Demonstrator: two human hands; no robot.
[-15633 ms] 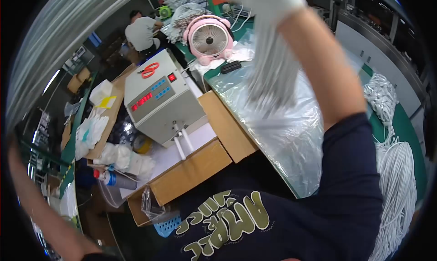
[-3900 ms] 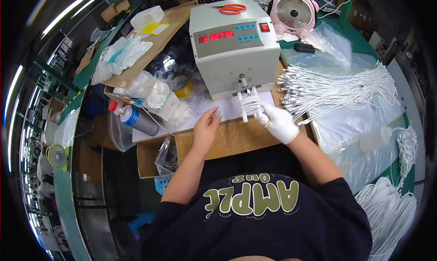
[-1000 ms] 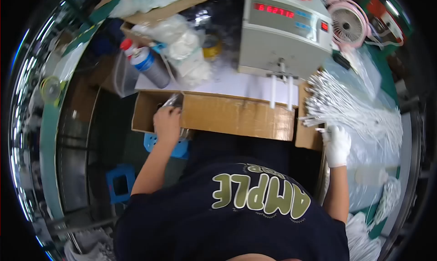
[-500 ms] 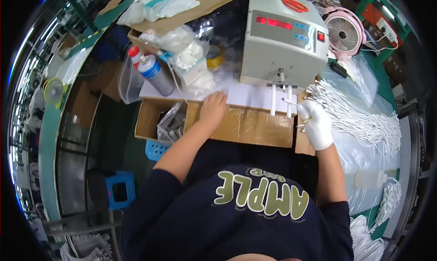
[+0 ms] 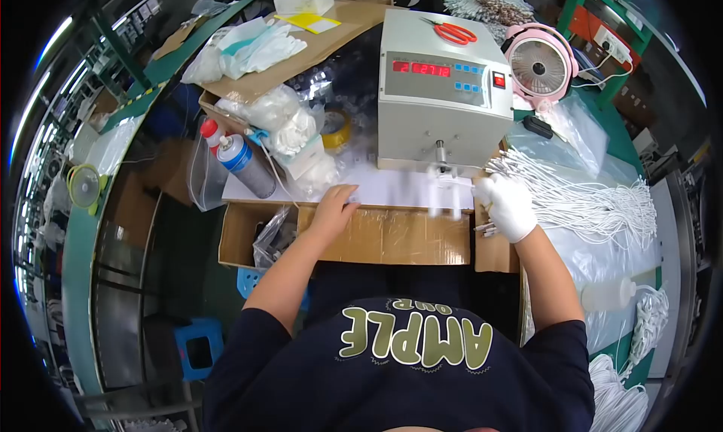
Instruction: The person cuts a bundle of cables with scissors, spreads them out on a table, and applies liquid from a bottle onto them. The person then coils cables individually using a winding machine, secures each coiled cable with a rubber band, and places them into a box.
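Near you, a cardboard box (image 5: 392, 238) with a clear plastic bag (image 5: 272, 239) in its open left end, your bare left hand (image 5: 332, 208) loosely open by its edge, your gloved right hand (image 5: 507, 208) pinching a white cable (image 5: 462, 181) at the machine's blurred prongs (image 5: 445, 201).

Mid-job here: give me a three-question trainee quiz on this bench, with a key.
1. Which item lies on top of the winding machine?
a) tape roll
b) red-handled scissors
c) spray can
2. True or false: the right hand is gloved and the left hand is bare.
3. Fill in the blank: the spread of white cables lies nearer the ____ hand.

Key: 1 b; 2 true; 3 right.
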